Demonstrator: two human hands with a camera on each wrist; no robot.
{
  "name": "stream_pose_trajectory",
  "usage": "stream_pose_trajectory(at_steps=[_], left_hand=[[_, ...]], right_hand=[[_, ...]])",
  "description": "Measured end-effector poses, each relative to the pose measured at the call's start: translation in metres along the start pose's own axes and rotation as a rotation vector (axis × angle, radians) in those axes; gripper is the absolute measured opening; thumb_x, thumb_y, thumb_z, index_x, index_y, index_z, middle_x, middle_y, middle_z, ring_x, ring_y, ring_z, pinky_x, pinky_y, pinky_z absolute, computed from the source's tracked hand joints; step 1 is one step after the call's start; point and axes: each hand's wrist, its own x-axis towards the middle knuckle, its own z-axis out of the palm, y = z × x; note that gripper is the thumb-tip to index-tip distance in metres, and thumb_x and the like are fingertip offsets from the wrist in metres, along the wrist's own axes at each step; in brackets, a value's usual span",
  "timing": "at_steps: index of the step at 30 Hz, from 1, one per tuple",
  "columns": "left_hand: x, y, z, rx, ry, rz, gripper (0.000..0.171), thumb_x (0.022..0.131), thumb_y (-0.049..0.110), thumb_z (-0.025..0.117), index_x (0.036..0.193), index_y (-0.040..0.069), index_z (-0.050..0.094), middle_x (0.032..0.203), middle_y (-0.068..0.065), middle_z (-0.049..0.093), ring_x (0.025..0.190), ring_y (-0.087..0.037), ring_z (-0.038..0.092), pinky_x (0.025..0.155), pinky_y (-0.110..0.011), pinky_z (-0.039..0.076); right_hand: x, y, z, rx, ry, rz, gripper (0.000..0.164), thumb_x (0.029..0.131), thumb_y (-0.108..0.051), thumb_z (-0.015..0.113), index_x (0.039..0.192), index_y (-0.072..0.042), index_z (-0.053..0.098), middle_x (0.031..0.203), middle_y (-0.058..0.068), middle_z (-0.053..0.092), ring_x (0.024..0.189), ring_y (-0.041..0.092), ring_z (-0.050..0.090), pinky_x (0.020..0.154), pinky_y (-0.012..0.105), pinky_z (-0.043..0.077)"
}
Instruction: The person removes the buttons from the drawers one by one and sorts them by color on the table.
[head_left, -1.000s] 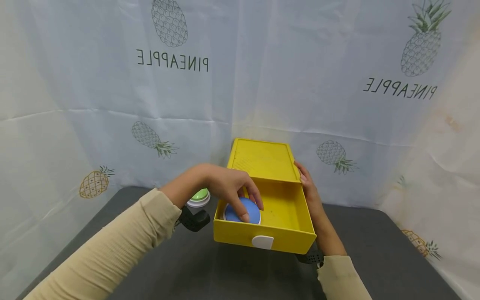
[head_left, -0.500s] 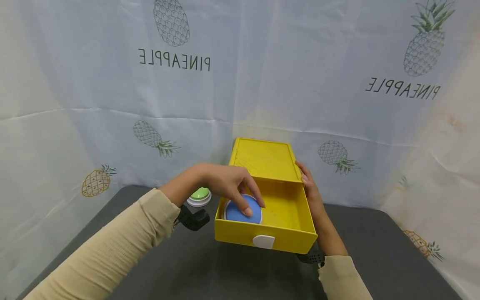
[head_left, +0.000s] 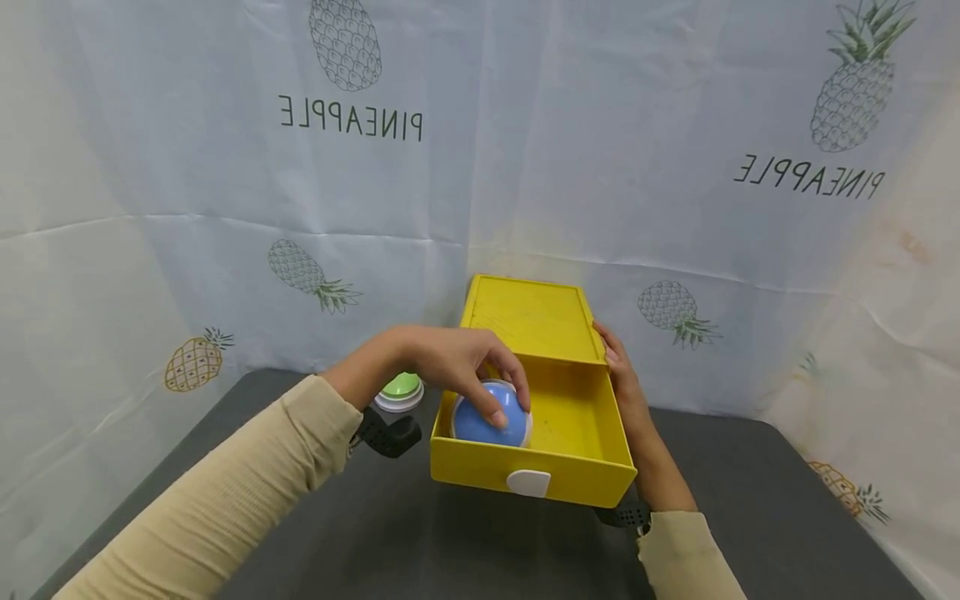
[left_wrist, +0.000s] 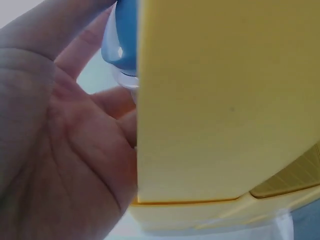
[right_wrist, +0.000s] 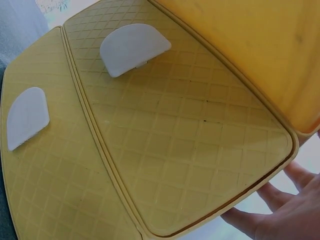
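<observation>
A blue domed buzzer button (head_left: 472, 426) with a white rim is inside the pulled-out top drawer (head_left: 468, 463) of a yellow drawer unit (head_left: 532, 317), at its left front. My left hand (head_left: 450, 357) reaches over the drawer's left side and grips the button between thumb and fingers. In the left wrist view the drawer wall covers most of the blue button (left_wrist: 125, 42). My right hand (head_left: 621, 375) holds the unit's right side near the top edge. Its fingertips touch the yellow edge in the right wrist view, where white handles (right_wrist: 134, 49) mark the closed drawer fronts below.
A green domed button (head_left: 401, 387) with a white base stands on the dark table (head_left: 375, 517), behind my left wrist. A white drawer handle (head_left: 528, 482) sticks out in front. Pineapple-print curtains (head_left: 525, 167) hang close behind the unit.
Within my left hand's grip, the blue button has risen slightly and tilted, its dome turning more toward the drawer front. My right hand stays on the unit's side.
</observation>
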Motion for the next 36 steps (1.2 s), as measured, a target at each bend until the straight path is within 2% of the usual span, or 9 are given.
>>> stream_pose_trajectory(at_steps=[3, 9, 12, 16, 21, 24, 28, 31, 36], left_hand=[[-0.001, -0.002, 0.0, 0.002, 0.038, 0.008, 0.029, 0.09, 0.024, 0.078, 0.118, 0.018, 0.074, 0.12, 0.003, 0.068, 0.12, -0.012, 0.059, 0.103, -0.026, 0.052], [-0.007, -0.008, 0.002, -0.062, 0.139, 0.009, 0.033, 0.087, 0.022, 0.081, 0.118, 0.016, 0.074, 0.123, -0.003, 0.066, 0.101, -0.017, 0.063, 0.089, -0.029, 0.059], [-0.013, -0.012, 0.004, -0.14, 0.226, 0.029, 0.033, 0.086, 0.016, 0.081, 0.119, 0.013, 0.074, 0.128, -0.007, 0.064, 0.104, -0.02, 0.066, 0.09, -0.034, 0.06], [-0.023, -0.015, 0.006, -0.266, 0.369, 0.088, 0.034, 0.086, 0.011, 0.081, 0.119, 0.008, 0.073, 0.134, -0.011, 0.062, 0.114, -0.028, 0.066, 0.092, -0.042, 0.06], [-0.039, -0.019, 0.008, -0.37, 0.511, 0.127, 0.039, 0.085, 0.019, 0.083, 0.119, 0.006, 0.071, 0.142, -0.012, 0.055, 0.115, -0.035, 0.065, 0.091, -0.048, 0.06], [-0.052, -0.023, 0.012, -0.41, 0.596, 0.163, 0.039, 0.083, 0.026, 0.085, 0.117, 0.01, 0.072, 0.146, -0.016, 0.052, 0.115, -0.038, 0.065, 0.09, -0.05, 0.06], [-0.068, -0.03, 0.021, -0.441, 0.703, 0.22, 0.029, 0.084, 0.026, 0.084, 0.112, 0.026, 0.075, 0.146, -0.016, 0.051, 0.114, -0.038, 0.067, 0.087, -0.051, 0.06], [-0.078, -0.037, 0.028, -0.455, 0.771, 0.248, 0.029, 0.086, 0.017, 0.081, 0.109, 0.033, 0.074, 0.142, -0.007, 0.055, 0.113, -0.032, 0.067, 0.086, -0.049, 0.061], [-0.097, -0.052, 0.042, -0.472, 0.874, 0.237, 0.034, 0.089, 0.006, 0.076, 0.109, 0.033, 0.073, 0.135, 0.009, 0.059, 0.11, -0.021, 0.068, 0.085, -0.04, 0.062]], right_hand=[[0.002, 0.0, 0.001, 0.039, -0.018, -0.018, 0.053, 0.112, -0.023, 0.019, 0.161, -0.007, 0.006, 0.147, -0.006, 0.044, 0.11, 0.002, 0.06, 0.087, 0.016, 0.055], [0.003, 0.001, 0.002, 0.088, -0.043, -0.033, 0.054, 0.112, -0.022, 0.021, 0.16, -0.005, 0.005, 0.143, -0.007, 0.048, 0.108, 0.002, 0.062, 0.086, 0.015, 0.055], [0.003, 0.001, 0.003, 0.096, -0.049, -0.035, 0.054, 0.112, -0.022, 0.021, 0.161, -0.005, 0.006, 0.14, -0.007, 0.051, 0.106, 0.003, 0.063, 0.083, 0.016, 0.056], [0.002, 0.001, 0.002, 0.089, -0.046, -0.037, 0.054, 0.112, -0.022, 0.021, 0.16, -0.004, 0.005, 0.14, -0.007, 0.05, 0.106, 0.002, 0.062, 0.084, 0.015, 0.056], [0.002, 0.001, 0.0, 0.06, -0.023, -0.027, 0.054, 0.112, -0.022, 0.021, 0.161, -0.004, 0.005, 0.146, -0.007, 0.045, 0.11, 0.0, 0.06, 0.089, 0.014, 0.054], [0.003, 0.001, 0.0, 0.071, -0.037, -0.026, 0.054, 0.112, -0.022, 0.02, 0.161, -0.004, 0.004, 0.147, -0.006, 0.044, 0.112, 0.001, 0.06, 0.09, 0.015, 0.054], [0.003, 0.001, 0.0, 0.096, -0.058, -0.034, 0.054, 0.112, -0.021, 0.018, 0.161, -0.005, 0.003, 0.146, -0.006, 0.046, 0.111, 0.002, 0.061, 0.088, 0.016, 0.055], [0.002, 0.002, 0.0, 0.108, -0.052, -0.034, 0.053, 0.112, -0.021, 0.018, 0.161, -0.005, 0.003, 0.144, -0.006, 0.047, 0.111, 0.002, 0.061, 0.088, 0.016, 0.055], [0.0, 0.0, 0.0, 0.062, -0.026, 0.005, 0.054, 0.112, -0.024, 0.02, 0.162, -0.009, 0.005, 0.147, -0.005, 0.044, 0.111, 0.003, 0.061, 0.087, 0.016, 0.056]])
